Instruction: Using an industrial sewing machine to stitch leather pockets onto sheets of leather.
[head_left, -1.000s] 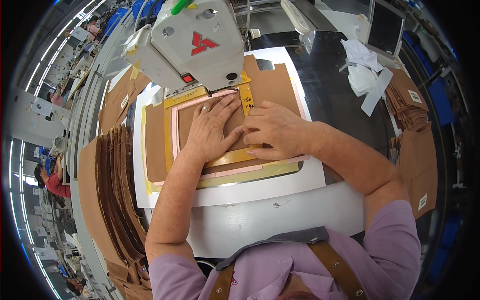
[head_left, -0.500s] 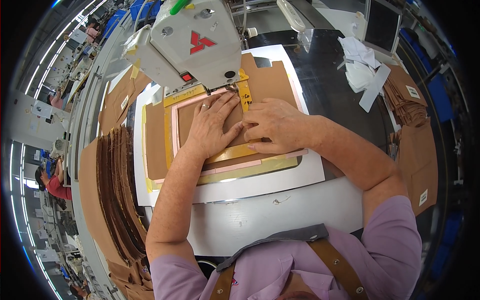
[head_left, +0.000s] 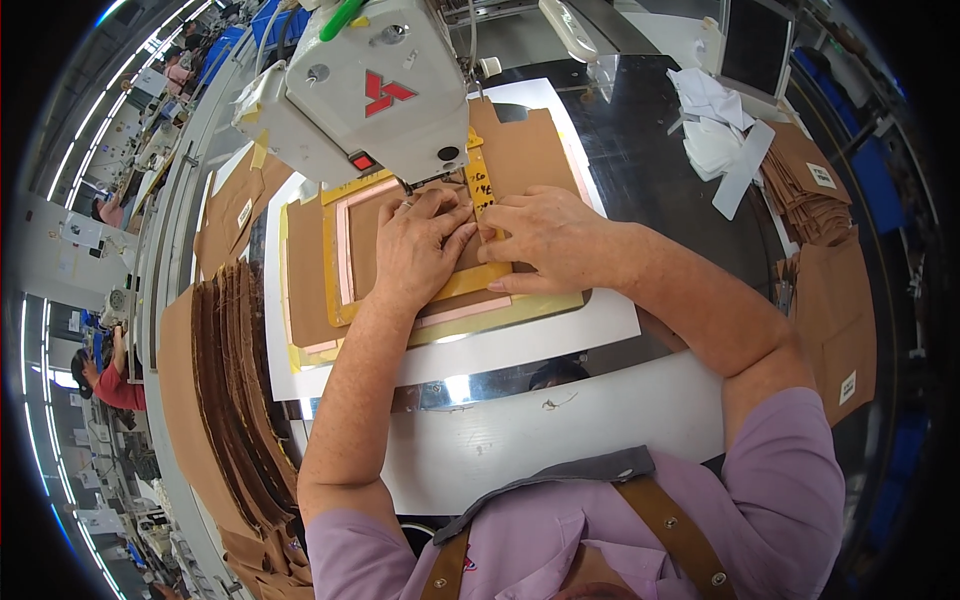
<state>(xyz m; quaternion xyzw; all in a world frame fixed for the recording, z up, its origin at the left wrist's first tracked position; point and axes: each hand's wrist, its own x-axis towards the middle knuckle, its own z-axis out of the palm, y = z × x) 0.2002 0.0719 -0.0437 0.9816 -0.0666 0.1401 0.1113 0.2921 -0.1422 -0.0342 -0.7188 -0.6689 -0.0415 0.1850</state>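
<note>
My left hand (head_left: pixel 425 243) rests on brown fabric (head_left: pixel 365 250) inside a yellow template frame (head_left: pixel 333 262) edged with pink strips. Its fingers are bent, their tips down on the cloth close to the needle area of a white sewing machine head (head_left: pixel 400 110). My right hand (head_left: pixel 560 240) lies over the frame's right bar, fingers curled toward the left hand and thumb on the frame's near right corner. Whatever lies between its fingertips is too small to make out. A white sheet (head_left: pixel 590 330) spreads beneath the template, its near edge beside a shiny metal strip (head_left: pixel 440 392).
Stacked brown fabric pieces (head_left: pixel 215 390) stand at my left, and more brown pieces (head_left: pixel 815 190) lie at the right. White scraps (head_left: pixel 715 135) sit near a dark screen (head_left: pixel 755 50) at the far right. Other people work in the left background.
The template, fabric and white sheet have slid away from me, uncovering the metal strip at the near edge. My left fingers, flat before, are now bent. The right hand has moved slightly away too.
</note>
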